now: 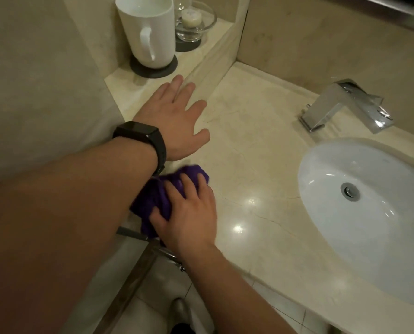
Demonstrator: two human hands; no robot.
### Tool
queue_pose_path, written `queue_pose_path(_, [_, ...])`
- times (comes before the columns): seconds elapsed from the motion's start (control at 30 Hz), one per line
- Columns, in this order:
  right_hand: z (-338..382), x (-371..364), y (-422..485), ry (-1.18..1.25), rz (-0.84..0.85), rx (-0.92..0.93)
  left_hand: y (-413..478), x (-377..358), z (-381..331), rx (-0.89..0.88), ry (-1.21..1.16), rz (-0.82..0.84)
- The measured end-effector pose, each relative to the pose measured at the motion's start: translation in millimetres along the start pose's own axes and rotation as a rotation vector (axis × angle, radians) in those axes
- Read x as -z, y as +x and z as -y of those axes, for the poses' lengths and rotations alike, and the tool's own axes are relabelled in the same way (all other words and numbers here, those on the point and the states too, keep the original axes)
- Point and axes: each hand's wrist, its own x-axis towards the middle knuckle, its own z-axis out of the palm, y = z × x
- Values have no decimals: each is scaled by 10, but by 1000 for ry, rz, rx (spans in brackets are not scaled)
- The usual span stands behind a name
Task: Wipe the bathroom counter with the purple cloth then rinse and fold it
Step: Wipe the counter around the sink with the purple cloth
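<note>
Pressing the bunched purple cloth [156,200] at the beige marble counter's [251,150] seven-o'clock edge, the right hand [189,215] seems flat-fingered, though blurred. The left hand [172,116] rests spread and empty at eleven o'clock; a wide sweep there could topple the tall white ceramic mug [145,30].

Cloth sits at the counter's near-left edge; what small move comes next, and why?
Probably sweep the purple cloth rightward toward the sink: the right hand presses it bunched at the edge of the counter, with bare marble between.
</note>
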Motion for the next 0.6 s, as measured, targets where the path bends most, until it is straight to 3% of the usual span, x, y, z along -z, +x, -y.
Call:
queue_pose_path(0.23, [-97,32,212,18,15,69,0,-26,9,-13,41,-21])
queue_pose_path(0.6, [-968,374,-574,-10,-94,-108,54,14,-26,41,85,48])
